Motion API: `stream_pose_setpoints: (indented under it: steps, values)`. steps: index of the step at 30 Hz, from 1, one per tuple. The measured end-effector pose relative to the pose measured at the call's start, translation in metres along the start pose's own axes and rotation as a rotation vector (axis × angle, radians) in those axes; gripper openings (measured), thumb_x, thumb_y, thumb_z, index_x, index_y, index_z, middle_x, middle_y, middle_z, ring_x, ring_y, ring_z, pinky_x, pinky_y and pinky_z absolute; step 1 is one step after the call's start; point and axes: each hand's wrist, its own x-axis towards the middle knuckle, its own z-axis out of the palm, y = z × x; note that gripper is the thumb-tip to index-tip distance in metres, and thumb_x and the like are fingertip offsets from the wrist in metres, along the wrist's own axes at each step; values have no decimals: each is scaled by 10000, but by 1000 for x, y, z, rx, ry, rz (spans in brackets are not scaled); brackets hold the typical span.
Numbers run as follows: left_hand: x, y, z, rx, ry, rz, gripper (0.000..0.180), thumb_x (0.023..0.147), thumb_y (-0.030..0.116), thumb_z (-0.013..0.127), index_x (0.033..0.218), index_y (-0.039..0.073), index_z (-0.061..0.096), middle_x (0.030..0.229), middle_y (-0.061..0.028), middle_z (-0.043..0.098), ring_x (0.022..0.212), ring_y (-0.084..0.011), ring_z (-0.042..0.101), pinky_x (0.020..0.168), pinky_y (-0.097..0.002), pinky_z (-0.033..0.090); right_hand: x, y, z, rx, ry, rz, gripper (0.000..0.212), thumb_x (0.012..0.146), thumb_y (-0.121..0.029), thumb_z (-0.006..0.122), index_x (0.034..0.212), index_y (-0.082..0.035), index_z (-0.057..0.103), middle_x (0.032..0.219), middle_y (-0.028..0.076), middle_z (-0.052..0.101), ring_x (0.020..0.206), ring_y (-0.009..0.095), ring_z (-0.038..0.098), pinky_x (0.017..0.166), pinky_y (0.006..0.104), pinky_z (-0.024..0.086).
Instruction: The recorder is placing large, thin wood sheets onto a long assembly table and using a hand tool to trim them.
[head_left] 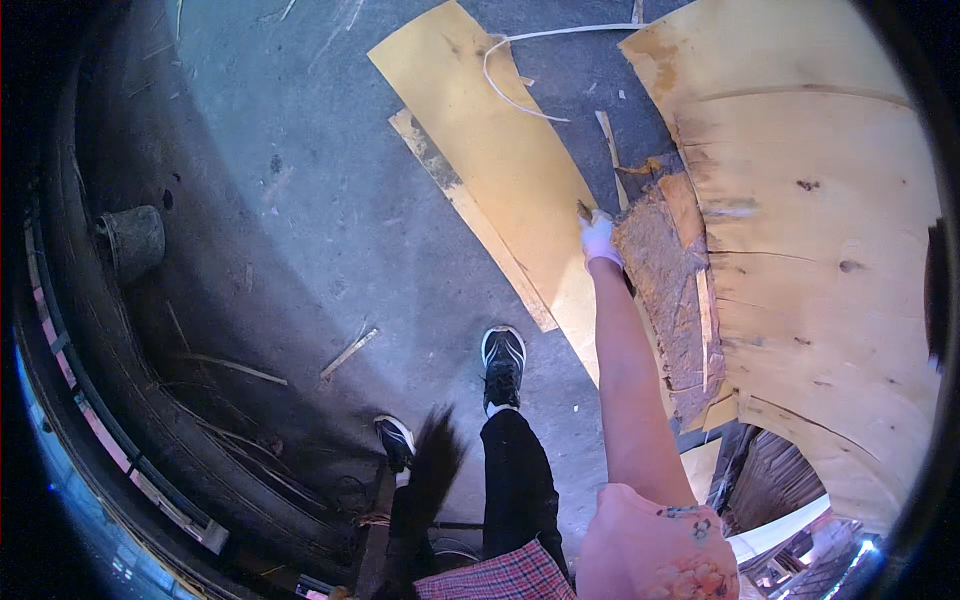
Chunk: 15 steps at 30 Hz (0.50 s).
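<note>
My right hand (599,240), in a white glove, reaches far forward over a long, pale yellow wood veneer sheet (490,130). Its fingers look closed. A small brown tip sticks out ahead of them and a dark end shows by the wrist, but what is held is too small to make out. Just right of the glove lies a rough brown slab (660,270) with torn edges. A narrower veneer strip (480,220) lies along the long sheet's left side. My left hand is out of view.
Large knotty, cracked veneer sheets (810,220) cover the right side. A thin white strip (570,32) curls at the top. A grey bucket (135,243) lies at the left by a dark ledge. Wood scraps (350,352) litter the concrete floor near my shoes (503,362).
</note>
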Motion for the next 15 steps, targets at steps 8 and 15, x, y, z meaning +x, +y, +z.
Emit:
stream_pose_setpoints:
  steps: [8,15]
  values:
    - [1,1,3,24,-3,0,189,815,152,482,910,16,572,701,-75,554,650,-181,564,588,-277,471,-54,17,-46,-127,150,124,579,830,-491,397,1166,-27,476,1239,194,440,1141,375,401,979,413,280]
    - [2,1,-2,45,6,-9,186,816,140,480,926,19,567,722,-74,552,669,-181,561,599,-277,470,-54,24,-56,-105,-49,174,627,833,-529,368,1236,-53,431,1293,188,395,1177,371,378,1000,413,269]
